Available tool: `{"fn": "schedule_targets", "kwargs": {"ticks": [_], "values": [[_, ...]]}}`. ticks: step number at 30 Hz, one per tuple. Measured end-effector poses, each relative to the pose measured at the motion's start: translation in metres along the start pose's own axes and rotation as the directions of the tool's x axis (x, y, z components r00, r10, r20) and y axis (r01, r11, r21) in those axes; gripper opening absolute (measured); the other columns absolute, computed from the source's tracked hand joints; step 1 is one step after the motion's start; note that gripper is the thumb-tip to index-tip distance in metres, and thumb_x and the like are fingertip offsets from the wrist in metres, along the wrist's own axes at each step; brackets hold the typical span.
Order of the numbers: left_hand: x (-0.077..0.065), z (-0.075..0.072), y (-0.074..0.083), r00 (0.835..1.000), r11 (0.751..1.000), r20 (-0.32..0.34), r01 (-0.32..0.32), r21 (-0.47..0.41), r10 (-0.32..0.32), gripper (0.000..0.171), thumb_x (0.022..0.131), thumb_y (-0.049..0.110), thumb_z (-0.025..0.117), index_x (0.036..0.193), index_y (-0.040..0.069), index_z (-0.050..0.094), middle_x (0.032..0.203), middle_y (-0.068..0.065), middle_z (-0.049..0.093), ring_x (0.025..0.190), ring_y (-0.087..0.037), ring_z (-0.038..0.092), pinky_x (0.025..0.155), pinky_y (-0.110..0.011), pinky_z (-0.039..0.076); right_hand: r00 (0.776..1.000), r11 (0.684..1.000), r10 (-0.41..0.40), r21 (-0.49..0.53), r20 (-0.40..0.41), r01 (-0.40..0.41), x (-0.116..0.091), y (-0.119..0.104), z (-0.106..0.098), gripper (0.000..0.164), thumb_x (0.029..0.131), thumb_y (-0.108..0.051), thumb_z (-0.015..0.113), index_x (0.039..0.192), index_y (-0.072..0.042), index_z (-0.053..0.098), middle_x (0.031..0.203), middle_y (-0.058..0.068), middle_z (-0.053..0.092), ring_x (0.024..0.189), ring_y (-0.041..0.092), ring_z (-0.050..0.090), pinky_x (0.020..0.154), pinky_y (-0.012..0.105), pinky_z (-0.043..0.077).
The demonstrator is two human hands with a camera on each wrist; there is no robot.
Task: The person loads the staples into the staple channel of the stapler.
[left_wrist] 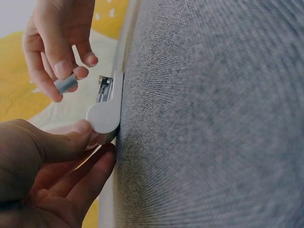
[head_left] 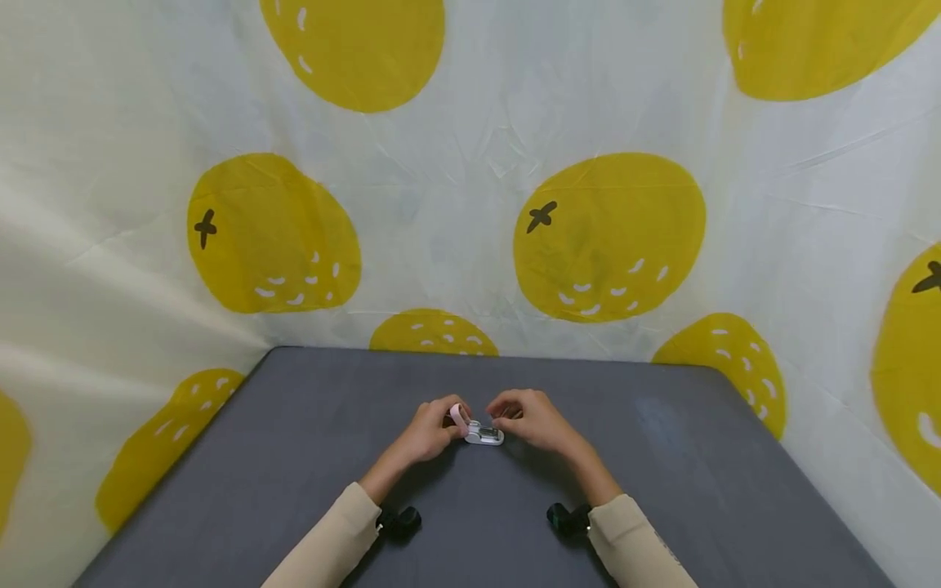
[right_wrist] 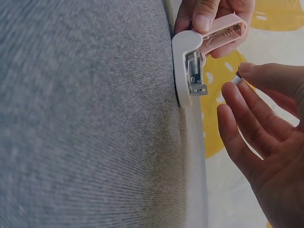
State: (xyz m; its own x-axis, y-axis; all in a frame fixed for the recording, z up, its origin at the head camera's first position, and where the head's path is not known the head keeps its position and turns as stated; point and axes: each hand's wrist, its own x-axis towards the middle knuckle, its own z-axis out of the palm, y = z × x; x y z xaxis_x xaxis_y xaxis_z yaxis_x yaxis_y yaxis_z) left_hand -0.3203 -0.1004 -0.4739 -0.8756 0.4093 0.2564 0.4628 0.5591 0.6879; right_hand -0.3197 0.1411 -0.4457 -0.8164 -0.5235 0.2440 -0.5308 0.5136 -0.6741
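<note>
Head view: opened white-and-pink plastic stapler point(head_left: 483, 435) on dark grey fabric tabletop point(head_left: 478, 531), 6 o'clock of centre. Left hand point(head_left: 430, 430), its 9 o'clock, curled, grips hinge end. Right hand point(head_left: 537, 420), 3 o'clock, half-open, pinches small silver-grey metallic block point(left_wrist: 66, 84).

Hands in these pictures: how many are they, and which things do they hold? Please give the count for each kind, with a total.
Hands: 2, the left hand and the right hand
Stapler: 1
Small silvery piece, probably staples: 1
Total: 4
</note>
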Motion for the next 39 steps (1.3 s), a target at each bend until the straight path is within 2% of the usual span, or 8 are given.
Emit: {"fn": "schedule_targets", "kwargs": {"ticks": [4,8,17,23,30,39], "values": [[-0.001,0.000,0.002,1.000,1.000,0.010,0.001,0.002,-0.001,0.015,0.093,0.008,0.075,0.108,0.011,0.072,0.103,-0.004,0.076,0.091,-0.015,0.072,0.081,-0.036,0.057,1.000,1.000,0.011,0.016,0.010,-0.011,-0.002,0.001,0.000,0.018,0.094,-0.011,0.073,0.110,-0.003,0.077,0.102,0.006,0.077,0.087,0.015,0.071,0.077,0.026,0.056],[0.001,-0.001,0.007,1.000,1.000,0.014,-0.002,0.004,0.001,0.016,0.092,0.007,0.076,0.107,0.010,0.072,0.105,-0.006,0.076,0.094,-0.018,0.073,0.086,-0.041,0.057,1.000,0.999,0.024,0.024,-0.008,-0.024,-0.003,0.003,0.000,0.017,0.094,-0.009,0.073,0.110,-0.003,0.077,0.100,0.007,0.077,0.087,0.016,0.071,0.076,0.026,0.056],[0.000,0.001,0.009,1.000,1.000,0.022,0.010,0.004,-0.011,0.017,0.092,0.009,0.076,0.108,0.013,0.072,0.105,-0.005,0.076,0.092,-0.016,0.072,0.084,-0.035,0.056,0.999,0.999,0.039,0.025,-0.013,-0.038,-0.005,0.003,0.004,0.015,0.093,-0.010,0.076,0.106,-0.004,0.078,0.096,0.005,0.078,0.086,0.015,0.072,0.076,0.025,0.056],[0.000,0.000,0.009,1.000,1.000,0.017,-0.001,0.002,0.001,0.017,0.091,0.006,0.077,0.107,0.010,0.072,0.102,-0.007,0.076,0.090,-0.019,0.071,0.083,-0.042,0.057,0.999,0.999,0.037,0.041,-0.034,-0.036,-0.004,0.000,0.007,0.013,0.093,-0.010,0.075,0.105,-0.004,0.078,0.096,0.006,0.078,0.087,0.017,0.072,0.075,0.025,0.055],[0.001,0.000,0.012,1.000,1.000,0.025,0.011,-0.012,-0.011,0.018,0.093,0.008,0.076,0.110,0.012,0.072,0.105,-0.006,0.076,0.097,-0.019,0.073,0.089,-0.043,0.057,0.998,0.999,0.046,0.005,-0.040,-0.046,-0.003,-0.002,0.010,0.011,0.091,-0.010,0.078,0.102,-0.008,0.078,0.094,0.004,0.077,0.085,0.015,0.072,0.074,0.025,0.056],[0.000,-0.002,0.012,1.000,1.000,0.025,0.010,0.006,-0.010,0.018,0.092,0.007,0.076,0.109,0.009,0.072,0.102,-0.006,0.076,0.090,-0.016,0.072,0.083,-0.037,0.056,0.997,0.997,0.047,-0.051,-0.061,-0.051,0.000,-0.004,0.018,0.010,0.091,-0.007,0.077,0.100,-0.010,0.078,0.091,0.003,0.077,0.082,0.013,0.071,0.071,0.025,0.055]]}}
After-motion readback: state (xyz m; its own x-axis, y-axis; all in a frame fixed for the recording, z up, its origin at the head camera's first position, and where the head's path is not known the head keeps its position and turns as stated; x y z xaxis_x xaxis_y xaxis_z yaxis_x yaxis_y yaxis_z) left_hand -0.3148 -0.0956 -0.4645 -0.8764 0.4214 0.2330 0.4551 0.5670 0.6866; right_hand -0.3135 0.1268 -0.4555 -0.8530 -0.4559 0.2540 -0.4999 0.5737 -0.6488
